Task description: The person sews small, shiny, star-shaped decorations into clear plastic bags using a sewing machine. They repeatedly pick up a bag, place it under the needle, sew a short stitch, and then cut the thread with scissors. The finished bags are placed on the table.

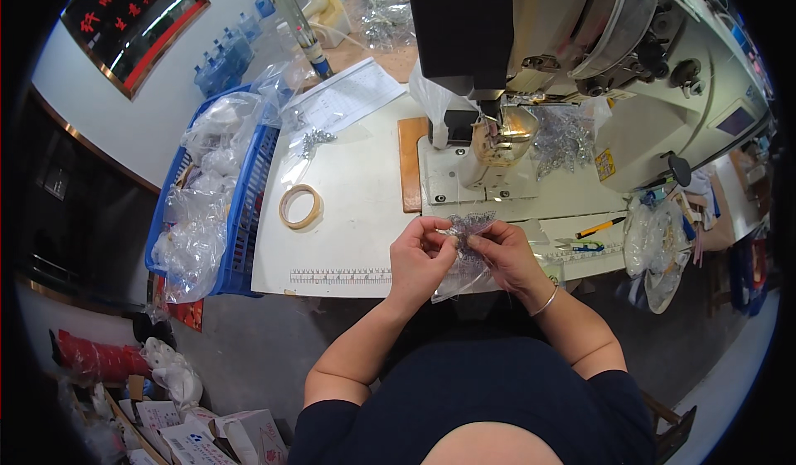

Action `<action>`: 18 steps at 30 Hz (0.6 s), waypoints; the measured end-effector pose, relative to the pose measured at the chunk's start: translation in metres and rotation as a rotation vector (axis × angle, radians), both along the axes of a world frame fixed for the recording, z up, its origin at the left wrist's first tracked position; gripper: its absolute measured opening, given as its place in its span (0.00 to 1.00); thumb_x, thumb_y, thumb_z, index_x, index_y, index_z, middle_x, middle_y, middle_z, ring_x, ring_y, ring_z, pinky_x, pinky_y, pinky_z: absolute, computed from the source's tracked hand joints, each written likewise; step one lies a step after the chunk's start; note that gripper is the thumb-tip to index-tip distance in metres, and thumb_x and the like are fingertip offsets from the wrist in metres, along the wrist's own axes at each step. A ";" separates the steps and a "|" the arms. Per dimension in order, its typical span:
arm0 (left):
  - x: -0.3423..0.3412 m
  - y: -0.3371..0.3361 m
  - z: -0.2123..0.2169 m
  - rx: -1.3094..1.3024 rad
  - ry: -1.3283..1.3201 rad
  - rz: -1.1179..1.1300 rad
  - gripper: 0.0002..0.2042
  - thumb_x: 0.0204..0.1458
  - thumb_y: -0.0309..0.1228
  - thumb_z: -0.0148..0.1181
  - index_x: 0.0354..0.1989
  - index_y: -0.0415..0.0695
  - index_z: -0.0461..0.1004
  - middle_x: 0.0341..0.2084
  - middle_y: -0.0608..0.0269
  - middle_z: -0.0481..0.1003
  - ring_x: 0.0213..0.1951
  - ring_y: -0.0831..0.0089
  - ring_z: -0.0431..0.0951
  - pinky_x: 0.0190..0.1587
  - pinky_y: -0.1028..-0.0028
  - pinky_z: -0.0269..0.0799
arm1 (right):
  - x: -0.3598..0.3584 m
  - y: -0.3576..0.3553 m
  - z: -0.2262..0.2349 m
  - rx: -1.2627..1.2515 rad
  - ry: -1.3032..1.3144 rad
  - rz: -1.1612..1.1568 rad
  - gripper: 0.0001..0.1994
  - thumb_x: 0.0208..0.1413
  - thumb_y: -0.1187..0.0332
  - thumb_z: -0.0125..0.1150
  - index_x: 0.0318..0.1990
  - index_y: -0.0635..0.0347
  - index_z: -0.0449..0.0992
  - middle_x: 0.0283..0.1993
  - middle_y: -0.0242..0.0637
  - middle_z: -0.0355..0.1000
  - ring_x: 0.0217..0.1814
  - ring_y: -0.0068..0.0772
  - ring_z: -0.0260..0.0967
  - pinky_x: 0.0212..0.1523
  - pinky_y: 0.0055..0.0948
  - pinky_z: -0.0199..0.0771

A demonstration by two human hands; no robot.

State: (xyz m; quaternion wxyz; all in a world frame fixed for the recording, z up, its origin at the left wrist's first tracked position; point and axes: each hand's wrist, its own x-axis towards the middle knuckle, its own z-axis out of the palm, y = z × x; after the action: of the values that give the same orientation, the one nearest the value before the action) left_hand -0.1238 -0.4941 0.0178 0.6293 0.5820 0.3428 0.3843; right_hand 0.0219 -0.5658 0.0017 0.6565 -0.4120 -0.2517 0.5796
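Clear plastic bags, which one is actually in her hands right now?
The small clear bag at the table's front edge, pinched by both the left hand and right hand; the others fill the blue basket.

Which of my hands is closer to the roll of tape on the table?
Left. The left hand is at the table's front edge, right of the roll of tape with bare table between. The right hand sits farther right, beyond the left, both pinching the small clear bag.

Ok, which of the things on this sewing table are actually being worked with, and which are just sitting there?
In use:
left hand
right hand
small clear plastic bag of silvery bits

Lying about:
ring-shaped roll of beige tape
blue plastic basket of white bagged items
printed white paper sheet
yellow pencil
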 end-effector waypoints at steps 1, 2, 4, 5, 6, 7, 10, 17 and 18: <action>0.001 0.000 -0.001 0.005 0.014 0.004 0.10 0.46 0.21 0.59 0.38 0.38 0.70 0.21 0.68 0.72 0.22 0.87 0.70 0.25 0.86 0.67 | -0.001 0.000 -0.001 0.004 -0.003 -0.009 0.02 0.52 0.78 0.58 0.34 0.65 0.73 0.34 0.33 0.72 0.35 0.18 0.68 0.38 0.18 0.70; 0.001 0.000 -0.002 0.011 0.028 0.008 0.10 0.46 0.21 0.59 0.37 0.38 0.70 0.21 0.68 0.72 0.22 0.87 0.70 0.25 0.86 0.67 | -0.001 0.000 -0.002 0.009 -0.007 -0.018 0.02 0.52 0.78 0.58 0.34 0.65 0.73 0.34 0.33 0.72 0.35 0.18 0.68 0.38 0.18 0.69; 0.002 0.001 -0.004 0.015 0.033 0.015 0.10 0.46 0.21 0.60 0.37 0.38 0.70 0.21 0.68 0.72 0.22 0.87 0.70 0.25 0.86 0.68 | 0.000 -0.001 0.002 0.012 0.013 -0.005 0.03 0.52 0.77 0.59 0.34 0.65 0.73 0.34 0.33 0.72 0.36 0.18 0.68 0.38 0.18 0.69; 0.002 0.002 -0.005 0.014 0.024 0.019 0.10 0.46 0.21 0.60 0.37 0.38 0.70 0.21 0.68 0.72 0.22 0.87 0.70 0.25 0.86 0.68 | 0.000 -0.002 0.004 0.013 0.022 0.002 0.04 0.51 0.76 0.60 0.34 0.65 0.73 0.34 0.33 0.72 0.36 0.17 0.68 0.38 0.18 0.69; 0.003 0.003 -0.007 0.013 0.014 0.020 0.10 0.46 0.21 0.60 0.37 0.38 0.70 0.21 0.68 0.72 0.22 0.87 0.70 0.25 0.86 0.68 | 0.000 -0.002 0.004 0.027 -0.065 0.004 0.04 0.51 0.76 0.61 0.34 0.65 0.73 0.34 0.32 0.72 0.36 0.17 0.68 0.38 0.18 0.69; 0.003 0.003 -0.009 0.026 0.032 0.022 0.10 0.45 0.21 0.60 0.37 0.38 0.70 0.21 0.68 0.72 0.22 0.87 0.70 0.25 0.85 0.68 | 0.000 -0.002 0.004 0.040 -0.153 0.005 0.05 0.50 0.75 0.61 0.34 0.65 0.73 0.34 0.32 0.72 0.35 0.17 0.68 0.38 0.18 0.69; 0.005 0.002 -0.011 0.029 0.063 0.012 0.11 0.45 0.22 0.61 0.37 0.38 0.70 0.21 0.68 0.72 0.22 0.87 0.70 0.26 0.85 0.68 | -0.002 0.000 0.002 -0.017 -0.285 -0.036 0.07 0.48 0.74 0.64 0.34 0.65 0.74 0.33 0.33 0.73 0.35 0.17 0.68 0.38 0.18 0.69; 0.003 0.011 -0.004 -0.013 -0.054 -0.021 0.13 0.46 0.25 0.62 0.41 0.35 0.70 0.33 0.63 0.74 0.36 0.79 0.72 0.39 0.79 0.69 | 0.000 0.001 0.009 0.021 -0.106 -0.031 0.09 0.49 0.75 0.62 0.38 0.67 0.74 0.36 0.35 0.74 0.36 0.21 0.70 0.40 0.22 0.72; -0.001 0.015 -0.002 -0.167 -0.132 -0.190 0.13 0.47 0.25 0.62 0.41 0.36 0.71 0.33 0.63 0.74 0.36 0.79 0.72 0.39 0.79 0.69 | 0.000 0.001 0.012 0.028 -0.095 -0.009 0.09 0.50 0.75 0.62 0.39 0.67 0.74 0.36 0.35 0.74 0.36 0.21 0.70 0.40 0.22 0.72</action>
State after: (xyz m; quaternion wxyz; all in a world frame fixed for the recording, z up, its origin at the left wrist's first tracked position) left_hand -0.1248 -0.4788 0.0156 0.7303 0.5308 0.2749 0.3307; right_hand 0.0221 -0.5650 0.0142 0.6521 -0.4310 -0.2887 0.5529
